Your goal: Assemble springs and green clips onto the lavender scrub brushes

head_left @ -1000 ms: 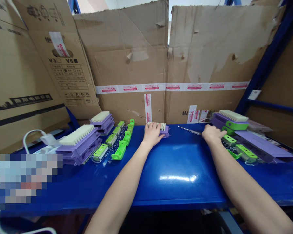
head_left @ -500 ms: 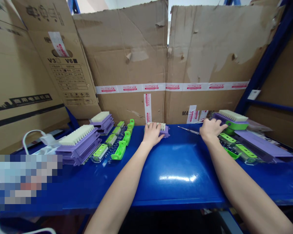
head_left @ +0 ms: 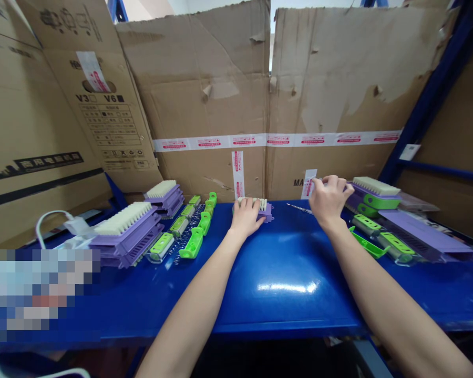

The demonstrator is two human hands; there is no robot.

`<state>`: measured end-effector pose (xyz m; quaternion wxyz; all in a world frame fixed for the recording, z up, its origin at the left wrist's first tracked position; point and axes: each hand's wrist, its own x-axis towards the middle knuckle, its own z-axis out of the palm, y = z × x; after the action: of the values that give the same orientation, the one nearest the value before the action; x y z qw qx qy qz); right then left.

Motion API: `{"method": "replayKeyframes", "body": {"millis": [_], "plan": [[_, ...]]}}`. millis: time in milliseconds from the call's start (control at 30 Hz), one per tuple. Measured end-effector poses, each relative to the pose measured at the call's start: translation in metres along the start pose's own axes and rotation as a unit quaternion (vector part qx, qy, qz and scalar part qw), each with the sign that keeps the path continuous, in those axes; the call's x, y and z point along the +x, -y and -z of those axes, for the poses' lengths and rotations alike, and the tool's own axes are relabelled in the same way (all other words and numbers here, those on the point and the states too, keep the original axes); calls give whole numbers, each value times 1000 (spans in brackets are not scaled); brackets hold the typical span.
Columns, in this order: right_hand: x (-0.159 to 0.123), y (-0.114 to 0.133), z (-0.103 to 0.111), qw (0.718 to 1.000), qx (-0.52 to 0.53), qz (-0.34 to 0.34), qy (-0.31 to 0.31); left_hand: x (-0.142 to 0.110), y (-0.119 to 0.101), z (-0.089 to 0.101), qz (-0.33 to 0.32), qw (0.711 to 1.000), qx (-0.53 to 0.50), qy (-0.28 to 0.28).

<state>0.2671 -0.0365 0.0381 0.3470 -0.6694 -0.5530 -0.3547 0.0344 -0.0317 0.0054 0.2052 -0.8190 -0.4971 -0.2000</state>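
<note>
My left hand [head_left: 246, 214] lies over a purple brush block [head_left: 265, 212] with cream bristles, at the back middle of the blue table. Its fingers rest on the bristles and the thumb is against the near side. My right hand [head_left: 330, 199] is raised over the table further right, fingers curled in; whatever they may hold is hidden. Just left of it lies a thin screwdriver [head_left: 298, 208], its other end behind the hand. Beyond the right hand a brush block [head_left: 374, 186] with cream bristles sits near green handle pieces [head_left: 380, 203].
Stacked purple brush blocks [head_left: 124, 231] stand at left, beside a row of green-topped clear pieces [head_left: 161, 245], springs [head_left: 176, 243] and green brackets [head_left: 191, 244]. At right are a green bracket [head_left: 368, 244] and a purple casing [head_left: 429, 236]. Cardboard [head_left: 205, 79] walls the back.
My right hand has moved left and up from beside the right brush stack, its fingers now more curled. The green bracket shows more fully. My left hand stays on its brush block.
</note>
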Motion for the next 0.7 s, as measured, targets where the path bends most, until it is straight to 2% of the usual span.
{"method": "replayKeyframes", "body": {"millis": [133, 233, 333, 467, 700], "plan": [[-4, 19, 3, 991, 81, 104, -29, 0, 0, 1, 4, 1000, -2, 5], [-7, 32, 6, 973, 160, 154, -56, 0, -1, 0, 2, 1000, -2, 0], [-10, 42, 11, 961, 210, 162, -81, 0, -1, -1, 3, 1000, -7, -2], [-13, 49, 15, 956, 225, 156, -101, 0, 0, -2, 1, 1000, -5, -6], [-12, 42, 7, 962, 218, 129, -104, -1, -1, -2, 1, 1000, -1, -8]]}}
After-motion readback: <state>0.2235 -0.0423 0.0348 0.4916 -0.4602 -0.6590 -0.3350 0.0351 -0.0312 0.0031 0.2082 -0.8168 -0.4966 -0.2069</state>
